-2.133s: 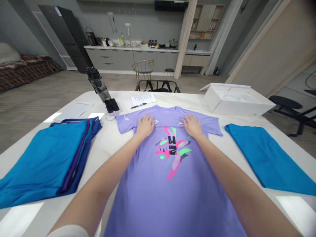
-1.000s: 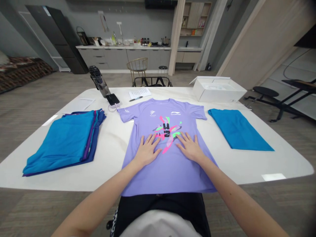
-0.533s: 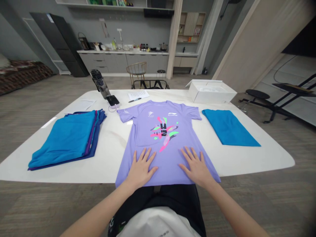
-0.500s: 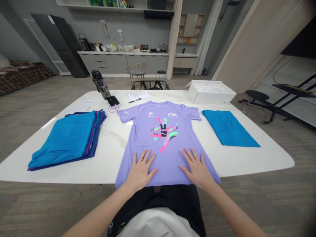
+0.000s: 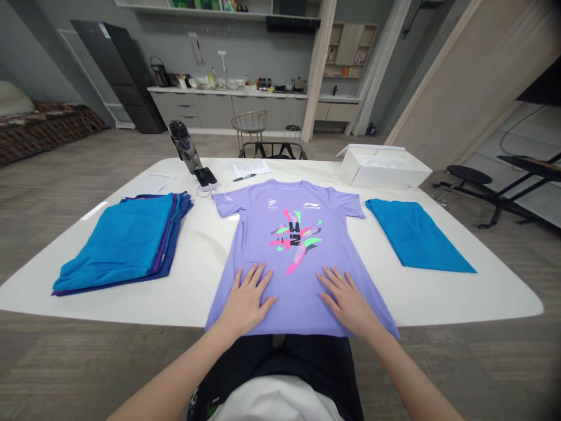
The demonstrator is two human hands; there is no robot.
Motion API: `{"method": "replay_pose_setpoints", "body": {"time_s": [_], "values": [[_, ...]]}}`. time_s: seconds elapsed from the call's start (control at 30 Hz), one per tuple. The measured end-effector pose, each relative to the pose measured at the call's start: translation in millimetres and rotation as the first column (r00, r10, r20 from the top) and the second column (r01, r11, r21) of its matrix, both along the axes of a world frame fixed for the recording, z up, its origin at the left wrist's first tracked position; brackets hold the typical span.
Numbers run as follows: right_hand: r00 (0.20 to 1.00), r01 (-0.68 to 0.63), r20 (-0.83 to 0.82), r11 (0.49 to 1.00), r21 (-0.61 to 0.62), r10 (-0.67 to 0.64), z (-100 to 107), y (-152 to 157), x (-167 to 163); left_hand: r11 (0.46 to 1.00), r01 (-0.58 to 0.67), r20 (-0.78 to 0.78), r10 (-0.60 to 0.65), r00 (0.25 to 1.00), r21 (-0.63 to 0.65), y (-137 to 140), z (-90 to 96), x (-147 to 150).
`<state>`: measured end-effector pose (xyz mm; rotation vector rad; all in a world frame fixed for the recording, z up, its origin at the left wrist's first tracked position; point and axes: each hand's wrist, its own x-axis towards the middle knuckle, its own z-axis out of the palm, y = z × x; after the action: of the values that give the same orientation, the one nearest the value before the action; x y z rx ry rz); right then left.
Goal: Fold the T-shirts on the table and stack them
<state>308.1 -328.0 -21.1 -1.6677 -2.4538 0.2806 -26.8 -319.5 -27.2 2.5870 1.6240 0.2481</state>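
White table (image 5: 442, 301): a pale, faintly veined surface with rounded corners, its near edge right against the person.
Purple shirt (image 5: 298, 257): spread face up across the middle, collar toward the far edge, hem reaching just over the near edge.
Left hand (image 5: 248, 299): palm down on the shirt's lower part, fingers fanned apart.
Right hand (image 5: 348, 301): the same on the other side, well apart from its partner.
Folded stack (image 5: 118, 242): bright blue on top, purple and navy below, along the left edge.
Blue cloth (image 5: 414, 234): folded flat, on the right half, just beside the shirt's sleeve.
Papers (image 5: 151, 182): near the left edge, behind the stack.
Bottle (image 5: 187, 149): by the far left corner, a dark phone (image 5: 205, 176) just before it.
Printed sheet (image 5: 252, 168): near the far edge, a pen (image 5: 244, 177) at its front.
White box (image 5: 385, 166): at the far right corner, flap raised, contents hard to make out.
Black chair (image 5: 274, 150): beyond the far edge.
Room: a gold chair (image 5: 249, 121), grey kitchen cabinets (image 5: 210, 111) under a cluttered counter, and a dark fridge (image 5: 118, 70) to the left.
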Motion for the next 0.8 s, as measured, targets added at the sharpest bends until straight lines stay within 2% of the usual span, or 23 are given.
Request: {"method": "replay_pose_setpoints", "body": {"time_s": [0.27, 0.4, 0.47, 0.53, 0.8], "values": [[0.997, -0.02, 0.071, 0.999, -0.032, 0.022, -1.3, -21.0, 0.8, 0.999, -0.02, -0.011, 0.019, 1.0, -0.03, -27.4, 6.2, 0.2], [0.997, 0.026, 0.079, 0.999, -0.048, -0.022, 1.1, -20.3, -6.0, 0.999, -0.008, -0.004, 0.008, 1.0, -0.049, -15.4, 14.6, 1.4], [0.996, 0.052, 0.079, 0.998, -0.045, -0.048, 4.0, -3.6, -12.0, 0.998, 0.006, 0.003, -0.006, 1.0, -0.057, 6.5, 18.8, 6.6], [0.996, 0.057, 0.076, 0.998, -0.037, -0.054, 7.6, 26.9, -17.9, 0.998, 0.015, 0.01, -0.014, 1.0, -0.063, 39.0, 21.6, 16.2], [0.986, 0.15, 0.074, 0.989, 0.018, -0.151, 15.5, 218.1, -26.5, 0.997, -0.023, 0.005, 0.024, 1.0, -0.075, 211.0, 22.1, 71.4]]}}
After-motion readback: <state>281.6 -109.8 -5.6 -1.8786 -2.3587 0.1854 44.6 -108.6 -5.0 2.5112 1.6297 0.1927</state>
